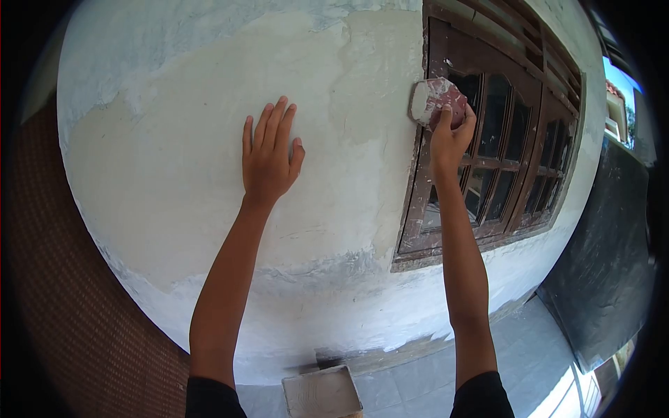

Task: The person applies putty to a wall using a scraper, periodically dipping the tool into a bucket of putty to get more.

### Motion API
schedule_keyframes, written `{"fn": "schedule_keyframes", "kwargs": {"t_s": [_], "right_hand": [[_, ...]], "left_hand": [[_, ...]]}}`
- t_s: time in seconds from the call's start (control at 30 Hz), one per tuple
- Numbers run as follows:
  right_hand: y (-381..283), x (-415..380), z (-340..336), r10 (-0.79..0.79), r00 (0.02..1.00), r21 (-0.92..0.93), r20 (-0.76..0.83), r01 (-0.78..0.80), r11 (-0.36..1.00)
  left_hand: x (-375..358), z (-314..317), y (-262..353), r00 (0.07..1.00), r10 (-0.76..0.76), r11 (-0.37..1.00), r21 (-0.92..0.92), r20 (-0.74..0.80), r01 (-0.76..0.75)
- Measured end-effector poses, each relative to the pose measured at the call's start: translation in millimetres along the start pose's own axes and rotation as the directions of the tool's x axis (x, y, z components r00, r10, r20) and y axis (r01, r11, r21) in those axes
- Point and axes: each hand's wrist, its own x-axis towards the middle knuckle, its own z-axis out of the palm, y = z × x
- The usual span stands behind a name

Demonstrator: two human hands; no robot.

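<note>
My left hand point(268, 150) lies against the plastered wall point(188, 160), palm toward it, fingers stretched upward and thumb out to the side. Nothing is in it. Higher up and to the right, my right hand point(451, 139) grips a reddish-brown, many-sided piece point(442, 97) smeared with white, which has a pale oval patch at its left end. I cannot tell exactly what this piece is. It overlaps the left edge of the brown wooden window frame point(411, 202), beside the wall.
The window point(496, 118) has small glass panes and white specks on its wood. Below stands a tray of greyish paste point(322, 393) on a grey sheet point(411, 380). A woven brown panel point(83, 279) runs along the left; a dark sheet point(599, 258) hangs at the right.
</note>
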Motion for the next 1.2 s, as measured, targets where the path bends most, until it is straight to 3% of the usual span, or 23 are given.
{"fn": "schedule_keyframes", "kwargs": {"t_s": [0.07, 0.1, 0.13, 0.17, 0.2, 0.23, 0.27, 0.3, 0.33, 0.4, 0.5, 0.6, 0.63, 0.67, 0.73, 0.8, 0.87, 0.93, 1.0, 1.03, 1.07, 1.13, 1.2], "right_hand": [[-13, -9, 0, 0.072, 0.989, 0.326, 0.13, -0.111, 0.939], [-5, -17, 5, -0.064, 0.979, 0.291, 0.196, 0.004, 0.957], [-4, -21, 5, -0.063, 0.979, 0.289, 0.195, 0.004, 0.957], [-3, -25, 4, -0.135, 0.957, -0.011, 0.257, 0.143, 0.99], [-2, -28, 3, -0.182, 0.924, -0.299, 0.337, 0.288, 0.91], [3, -18, 4, -0.103, 0.973, -0.209, 0.204, 0.147, 0.967], [-2, -13, 0, -0.104, 0.973, -0.21, 0.206, 0.147, 0.967], [-8, -5, -3, 0.004, 0.995, 0.046, 0.101, -0.008, 0.999], [-12, 1, -3, 0.136, 0.99, 0.315, 0.027, -0.138, 0.939], [-6, -4, 3, 0.1, 0.993, 0.402, 0.067, -0.119, 0.908], [-15, -28, 13, -0.263, 0.916, -0.029, 0.302, 0.285, 0.958], [-14, -19, 19, -0.175, 0.947, -0.145, 0.27, 0.22, 0.965], [-13, -9, 18, -0.119, 0.981, -0.163, 0.154, 0.144, 0.976], [-14, -3, 14, -0.12, 0.981, -0.161, 0.154, 0.145, 0.976], [-16, 9, 9, 0.006, 1.0, 0.116, -0.03, -0.002, 0.993], [-16, 3, 9, -0.013, 1.0, 0.135, 0.008, 0.012, 0.991], [-14, -13, 14, -0.127, 0.966, 0.297, 0.227, 0.056, 0.953], [-6, -18, 16, -0.187, 0.937, 0.177, 0.294, 0.139, 0.974], [-5, -19, 16, -0.231, 0.93, -0.142, 0.285, 0.279, 0.95], [1, -9, 18, -0.185, 0.969, -0.123, 0.162, 0.206, 0.971], [-5, -5, 15, -0.184, 0.969, -0.123, 0.162, 0.205, 0.971], [-18, 4, 14, 0.136, 0.991, 0.325, -0.012, -0.125, 0.937], [-16, -2, 17, 0.082, 0.996, 0.335, 0.021, -0.084, 0.938]], "left_hand": [[-1, -1, 0, 1.0, -0.002, 1.0, 0.004, 0.002, 0.002], [-1, -1, 0, 1.0, -0.004, 1.0, 0.001, 0.003, 0.004], [-1, 0, 0, 1.0, -0.004, 1.0, -0.005, 0.006, 0.004], [-1, 0, 0, 1.0, -0.003, 1.0, -0.007, 0.01, 0.003], [-1, 0, -1, 1.0, 0.002, 1.0, -0.007, 0.008, -0.002], [-2, 0, -1, 1.0, 0.006, 1.0, -0.008, 0.007, -0.006], [-2, 0, 0, 1.0, 0.004, 1.0, -0.008, 0.007, -0.004], [-2, 0, 1, 1.0, 0.001, 1.0, -0.006, 0.005, -0.001], [0, -1, 0, 1.0, -0.001, 1.0, -0.002, 0.002, 0.001], [0, -1, 0, 1.0, -0.003, 1.0, 0.003, 0.005, 0.003], [-1, 0, 0, 1.0, -0.004, 1.0, -0.007, 0.007, 0.004], [-1, -1, 0, 1.0, 0.0, 1.0, -0.015, 0.011, 0.0], [-1, -2, 0, 1.0, -0.003, 1.0, -0.013, 0.017, 0.003], [-2, -2, 0, 1.0, -0.003, 1.0, -0.011, 0.015, 0.003], [-1, -1, -1, 1.0, 0.0, 1.0, 0.0, 0.011, 0.0], [-1, -1, -1, 1.0, -0.003, 1.0, 0.003, 0.01, 0.003], [-2, 0, 1, 1.0, -0.007, 1.0, -0.001, 0.015, 0.007], [-2, 0, -1, 1.0, -0.005, 1.0, -0.005, 0.006, 0.005], [-1, -1, -1, 1.0, -0.003, 1.0, -0.007, 0.011, 0.003], [-1, -1, -1, 1.0, -0.003, 1.0, -0.007, 0.012, 0.003], [-2, -1, 0, 1.0, -0.003, 1.0, -0.007, 0.013, 0.003], [-2, 0, 0, 1.0, -0.008, 1.0, 0.013, 0.016, 0.008], [-1, -2, 0, 1.0, -0.009, 1.0, 0.014, 0.016, 0.009]]}}
